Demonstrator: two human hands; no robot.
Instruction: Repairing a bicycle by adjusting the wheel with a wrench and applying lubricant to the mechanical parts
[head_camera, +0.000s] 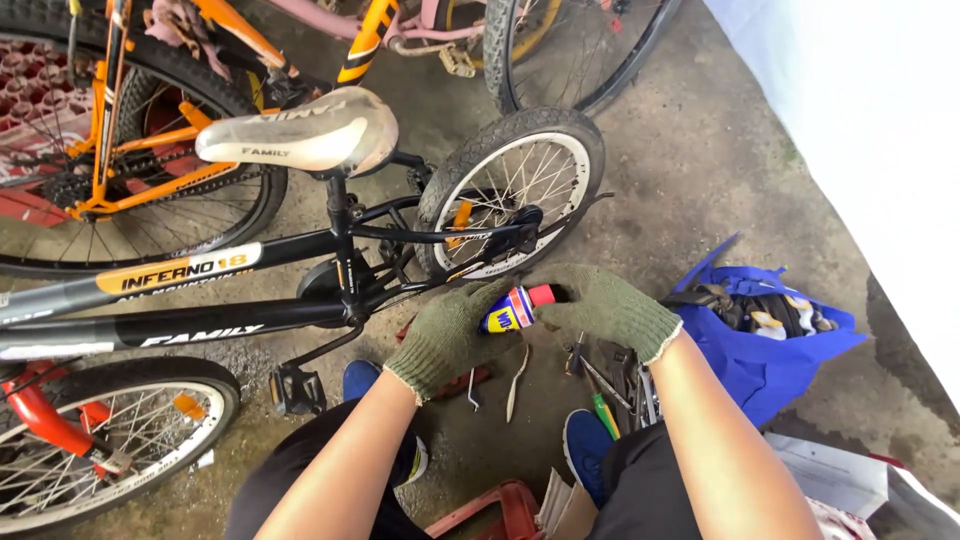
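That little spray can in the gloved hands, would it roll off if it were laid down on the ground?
Probably. The spray can looks round and smooth, so on its side it would likely roll on the concrete floor. It seems rigid metal, not squashy. The left hand and right hand wear knit gloves, which likely help the grip.

Green knit gloves with pale cuffs, bare forearms, black shorts, blue shoes.

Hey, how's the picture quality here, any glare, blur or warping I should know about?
Head view: even daylight, soft shadows on the concrete floor; the white sheet at upper right is blown out, no detail; wide-lens bending curves the bike frame near the left edge; gloved hands and the spray can are sharp.
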